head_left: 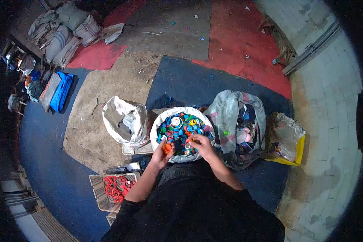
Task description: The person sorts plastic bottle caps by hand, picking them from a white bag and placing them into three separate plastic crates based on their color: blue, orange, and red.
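A white sack point(154, 128) with a rolled rim stands in front of me, filled with plastic bottle caps point(181, 123) in blue, green, pink, yellow and white. Over its near left edge, my left hand point(160, 156) is curled around several orange bottle caps point(167, 149). My right hand point(203, 147) is above the near right part of the pile, fingers bent together at an orange cap point(189, 140). A whitish ring-shaped cap point(187, 146) shows just below those fingertips.
Left of the caps is an open white sack point(113, 115); on the right stand a larger greyish sack point(224, 117) and a yellow-edged bag point(299, 150). A crate point(102, 201) with red rings sits at lower left. Filled sacks point(62, 40) lie far left, near a block wall's point(326, 121) opposite side.
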### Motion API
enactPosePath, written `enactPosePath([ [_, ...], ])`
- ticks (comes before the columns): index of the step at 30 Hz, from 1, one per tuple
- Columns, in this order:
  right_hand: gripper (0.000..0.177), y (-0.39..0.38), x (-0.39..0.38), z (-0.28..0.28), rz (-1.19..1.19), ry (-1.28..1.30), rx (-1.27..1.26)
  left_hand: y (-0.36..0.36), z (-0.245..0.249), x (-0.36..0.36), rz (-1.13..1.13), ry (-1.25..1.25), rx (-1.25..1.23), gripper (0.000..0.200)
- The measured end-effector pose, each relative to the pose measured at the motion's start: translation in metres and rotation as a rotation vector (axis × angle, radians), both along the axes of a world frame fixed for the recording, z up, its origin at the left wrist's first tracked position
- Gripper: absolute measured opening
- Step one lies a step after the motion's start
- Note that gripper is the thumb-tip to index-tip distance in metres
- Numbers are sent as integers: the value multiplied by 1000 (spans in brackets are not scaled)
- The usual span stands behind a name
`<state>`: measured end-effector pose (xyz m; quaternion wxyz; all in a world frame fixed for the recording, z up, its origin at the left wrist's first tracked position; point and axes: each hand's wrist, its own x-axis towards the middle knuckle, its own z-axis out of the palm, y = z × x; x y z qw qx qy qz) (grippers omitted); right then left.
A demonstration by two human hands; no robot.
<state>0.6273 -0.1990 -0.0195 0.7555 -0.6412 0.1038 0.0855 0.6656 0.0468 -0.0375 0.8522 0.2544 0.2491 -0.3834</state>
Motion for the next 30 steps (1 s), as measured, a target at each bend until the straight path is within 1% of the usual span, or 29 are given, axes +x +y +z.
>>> enactPosePath([
  [2, 22, 8, 7, 19, 44, -195, -318, -21, 8, 3, 6, 52, 34, 32],
  [3, 18, 15, 8, 29, 7, -223, -365, -28, 12, 5, -30, 13, -8, 34],
  [4, 17, 20, 10, 38, 9, -287, -438, -35, 14, 7, -38, 17, 8, 35],
  [6, 20, 34, 11, 60, 69, -277, -465, -47, 16, 10, -57, 23, 39, 37],
  [7, 22, 34, 14, 54, 150, -416, -609, -48, 18, 10, -113, -7, 88, 38],
  [8, 22, 34, 14, 49, 236, -473, -685, -49, 13, 11, -119, -14, 80, 37],
  [10, 22, 34, 17, 43, 266, -543, -667, -48, -5, 12, -128, -27, 65, 35],
  [12, 21, 31, 18, 50, 222, -349, -465, -37, -22, 9, -60, 29, 8, 32],
  [13, 21, 29, 19, 52, 200, -251, -363, -31, -20, 8, -26, 57, -20, 30],
  [14, 23, 24, 20, 35, 153, -357, -480, -25, -19, 6, -8, 61, 3, 28],
  [16, 27, 15, 16, 28, 117, -152, -356, -13, -11, 2, 30, 68, 52, 25],
  [17, 32, 8, 15, 17, 151, -108, -427, -6, -9, 0, 30, 46, 51, 26],
  [18, 41, -6, 14, 8, 305, -137, -694, 2, -11, -3, 26, 59, 91, 26],
  [20, 47, -14, 16, 18, 429, -2, -1041, 16, -10, -8, 19, 90, 170, 27],
  [21, 50, -18, 24, 12, 449, 89, -1074, 20, -11, -12, 11, 52, 217, 28],
  [22, 47, -12, 29, 13, 340, 107, -1100, 26, -15, -14, 5, 58, 228, 28],
  [24, 47, -4, 48, -1, 295, -35, -1143, 37, -25, -21, -5, 76, 256, 28],
  [26, 48, 16, 71, -15, 372, -104, -1076, 37, -30, -25, 22, 67, 275, 29],
  [27, 50, 29, 78, -23, 373, -197, -1029, 34, -32, -26, 31, 64, 303, 29],
  [30, 50, 57, 89, -51, 496, -393, -1100, 23, -37, -24, 26, 31, 392, 29],
])
